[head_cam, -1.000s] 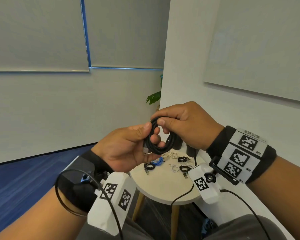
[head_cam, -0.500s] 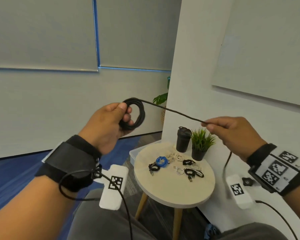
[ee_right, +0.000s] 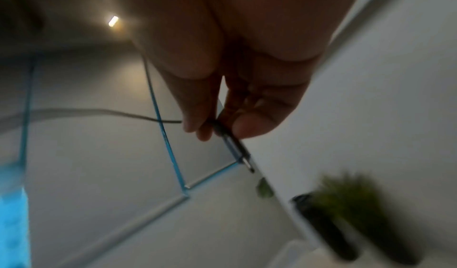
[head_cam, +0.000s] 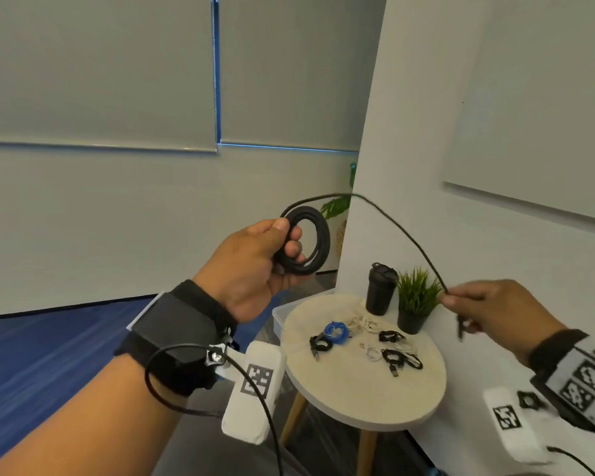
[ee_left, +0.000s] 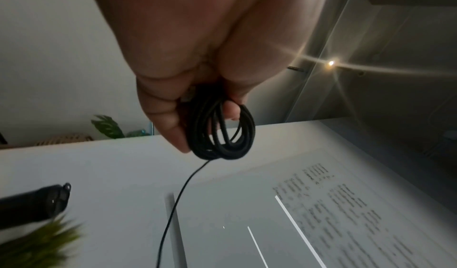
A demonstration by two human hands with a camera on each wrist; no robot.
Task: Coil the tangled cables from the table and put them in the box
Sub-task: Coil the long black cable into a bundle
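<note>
Two hands share one thin black cable (head_cam: pixel 397 225), raised above the round pale wooden table (head_cam: pixel 364 389). Your left hand (head_cam: pixel 251 269) grips the wound part, a tight ring of black loops (head_cam: pixel 318 240), thumb over the rim and fingers through the middle. From it the loose end arcs over to your right hand (head_cam: pixel 492 310), which pinches it near the plug. Small black, white and blue cable bundles (head_cam: pixel 364 338) lie on the table beside a black tumbler (head_cam: pixel 380 290) and a potted green plant (head_cam: pixel 414 304).
</note>
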